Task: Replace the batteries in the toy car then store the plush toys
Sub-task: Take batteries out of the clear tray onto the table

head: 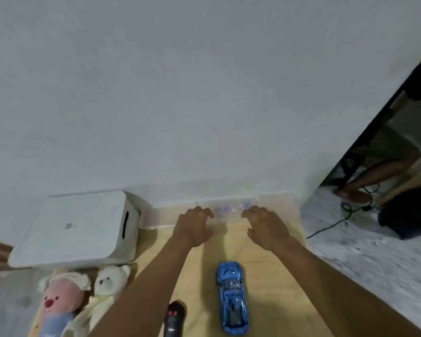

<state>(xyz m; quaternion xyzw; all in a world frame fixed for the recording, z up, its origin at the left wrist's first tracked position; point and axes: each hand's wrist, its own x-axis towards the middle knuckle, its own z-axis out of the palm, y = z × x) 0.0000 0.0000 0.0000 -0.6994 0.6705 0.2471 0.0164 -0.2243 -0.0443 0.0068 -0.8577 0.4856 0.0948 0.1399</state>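
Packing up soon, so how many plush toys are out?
2. A pink-faced plush toy lies at lower left; a white bear lies beside it, near the white box. Others may be out of frame.

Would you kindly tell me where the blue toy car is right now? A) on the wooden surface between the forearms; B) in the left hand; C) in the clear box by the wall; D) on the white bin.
A: the blue toy car lies on the wooden surface between the forearms, while the left hand and right hand are up at the clear box.
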